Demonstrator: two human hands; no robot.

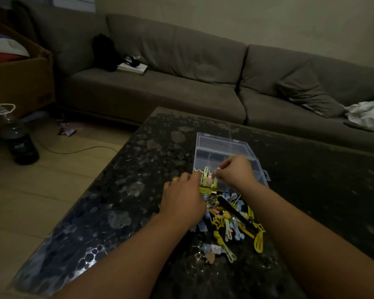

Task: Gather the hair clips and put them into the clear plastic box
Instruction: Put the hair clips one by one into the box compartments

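The hair clips [227, 221] lie in a loose heap on the dark table [125, 190], just in front of the clear plastic box [222, 147], with a few already standing against the box's near wall. The box is open, its lid tipped back toward the sofa [181, 67], its long axis running away from the person and slightly rightward. The left hand [183, 198] curls at the box's near edge, seemingly pinching small clips, though what it holds I cannot tell. The right hand [235, 170] hovers over the box, fingertips pinched on a pale clip. This looks like mid-transfer; next comes releasing into the box, then returning to the heap.
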